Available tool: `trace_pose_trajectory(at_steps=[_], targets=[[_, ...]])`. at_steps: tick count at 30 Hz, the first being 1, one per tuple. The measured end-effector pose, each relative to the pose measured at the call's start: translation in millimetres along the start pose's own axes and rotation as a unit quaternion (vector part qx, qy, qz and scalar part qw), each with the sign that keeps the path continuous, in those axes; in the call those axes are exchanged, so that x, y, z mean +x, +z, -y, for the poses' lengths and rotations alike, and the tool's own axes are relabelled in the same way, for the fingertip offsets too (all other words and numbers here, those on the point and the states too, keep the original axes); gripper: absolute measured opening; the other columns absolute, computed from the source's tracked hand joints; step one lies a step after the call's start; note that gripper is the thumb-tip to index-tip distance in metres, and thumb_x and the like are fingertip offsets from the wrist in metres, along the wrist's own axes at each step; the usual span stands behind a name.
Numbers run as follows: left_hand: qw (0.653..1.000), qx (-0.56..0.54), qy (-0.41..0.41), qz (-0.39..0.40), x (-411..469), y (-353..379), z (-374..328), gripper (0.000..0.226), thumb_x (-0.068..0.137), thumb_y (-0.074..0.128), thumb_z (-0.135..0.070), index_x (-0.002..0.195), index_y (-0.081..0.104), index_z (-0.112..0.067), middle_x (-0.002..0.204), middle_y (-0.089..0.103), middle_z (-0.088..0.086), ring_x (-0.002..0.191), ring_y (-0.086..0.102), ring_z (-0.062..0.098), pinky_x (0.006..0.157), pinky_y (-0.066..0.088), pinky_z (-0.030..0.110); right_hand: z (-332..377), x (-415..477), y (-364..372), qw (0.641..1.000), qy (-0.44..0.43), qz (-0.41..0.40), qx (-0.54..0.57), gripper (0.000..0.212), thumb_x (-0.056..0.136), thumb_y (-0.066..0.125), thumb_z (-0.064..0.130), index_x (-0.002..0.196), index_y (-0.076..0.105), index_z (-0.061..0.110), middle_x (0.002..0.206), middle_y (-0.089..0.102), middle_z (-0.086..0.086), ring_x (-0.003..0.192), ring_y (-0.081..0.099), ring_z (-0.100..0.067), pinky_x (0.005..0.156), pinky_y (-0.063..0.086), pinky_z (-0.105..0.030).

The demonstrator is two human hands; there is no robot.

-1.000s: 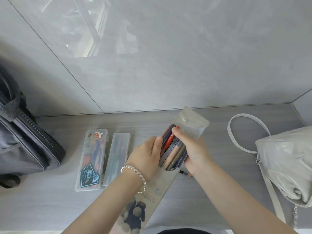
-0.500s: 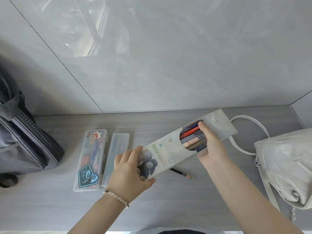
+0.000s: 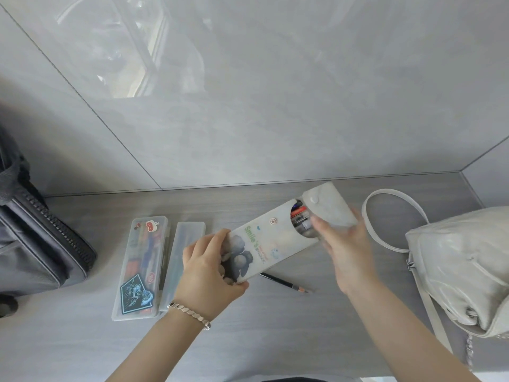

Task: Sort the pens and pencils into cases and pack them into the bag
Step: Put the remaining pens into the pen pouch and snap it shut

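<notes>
A translucent pouch case [image 3: 275,238] printed "Smile's" lies tilted above the counter, its snap flap [image 3: 327,208] open at the upper right. Several pens [image 3: 301,221] show in its mouth. My left hand [image 3: 212,268] grips the pouch's lower left end. My right hand [image 3: 344,244] is blurred at the mouth, thumb over the pens and fingers behind the flap. A black pencil [image 3: 283,283] lies on the counter under the pouch. Two clear hard cases lie to the left: one with stickers [image 3: 140,268] holding pens, one plain [image 3: 183,260].
A dark grey backpack [image 3: 35,244] with a zip stands at the left edge. A pale grey handbag [image 3: 462,266] with a looped strap [image 3: 385,216] sits at the right. The tiled wall [image 3: 248,106] rises behind the grey counter [image 3: 275,340].
The pouch swung from upright to lying sideways, mouth now pointing right. My left hand went from the pens to the pouch's lower end. My right hand shifted right, toward the flap.
</notes>
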State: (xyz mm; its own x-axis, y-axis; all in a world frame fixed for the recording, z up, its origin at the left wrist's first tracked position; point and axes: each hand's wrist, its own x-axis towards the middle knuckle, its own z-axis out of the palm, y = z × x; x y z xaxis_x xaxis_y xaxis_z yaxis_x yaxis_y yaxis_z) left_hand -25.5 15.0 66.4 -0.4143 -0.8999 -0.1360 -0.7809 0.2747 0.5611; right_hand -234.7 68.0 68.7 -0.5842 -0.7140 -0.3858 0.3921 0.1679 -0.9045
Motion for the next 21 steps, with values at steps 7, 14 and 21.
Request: trace_pose_trajectory(at_steps=[7,14,21], targets=[[1.0,0.021,0.023,-0.002,-11.1,-1.7,12.9,0.094,0.054,0.085,-0.027,0.136,0.04,-0.019,0.112,0.035,-0.017,0.113,0.033,0.015,0.092,0.019,0.015,24.5,2.5,-12.2,0.984,-0.06,-0.133,-0.1,0.041,0.091,0.054,0.033,0.055,0.039,0.018,0.034,0.037,0.015,0.035,0.033,-0.001,0.036,0.025,-0.01],[0.999,-0.006,0.042,-0.021,-10.4,2.1,-1.7,0.094,0.055,0.084,-0.028,0.136,0.039,-0.023,0.114,0.035,-0.018,0.107,0.025,0.008,0.088,0.025,0.018,16.3,-35.8,6.4,0.965,-0.13,0.026,-0.225,0.036,0.09,0.05,0.037,0.061,0.045,0.016,0.053,0.041,0.016,0.051,0.038,-0.002,0.049,0.03,-0.012],[0.986,0.069,0.144,-0.05,-7.3,-7.0,18.2,0.096,0.039,0.086,-0.021,0.122,0.039,-0.028,0.11,0.042,-0.015,0.101,0.036,0.015,0.067,0.049,0.028,48.1,-19.2,-22.1,0.858,-0.115,0.33,-0.376,0.026,0.082,0.046,0.061,0.109,0.046,0.061,0.116,0.045,0.03,0.113,0.043,0.013,0.089,0.036,-0.002]])
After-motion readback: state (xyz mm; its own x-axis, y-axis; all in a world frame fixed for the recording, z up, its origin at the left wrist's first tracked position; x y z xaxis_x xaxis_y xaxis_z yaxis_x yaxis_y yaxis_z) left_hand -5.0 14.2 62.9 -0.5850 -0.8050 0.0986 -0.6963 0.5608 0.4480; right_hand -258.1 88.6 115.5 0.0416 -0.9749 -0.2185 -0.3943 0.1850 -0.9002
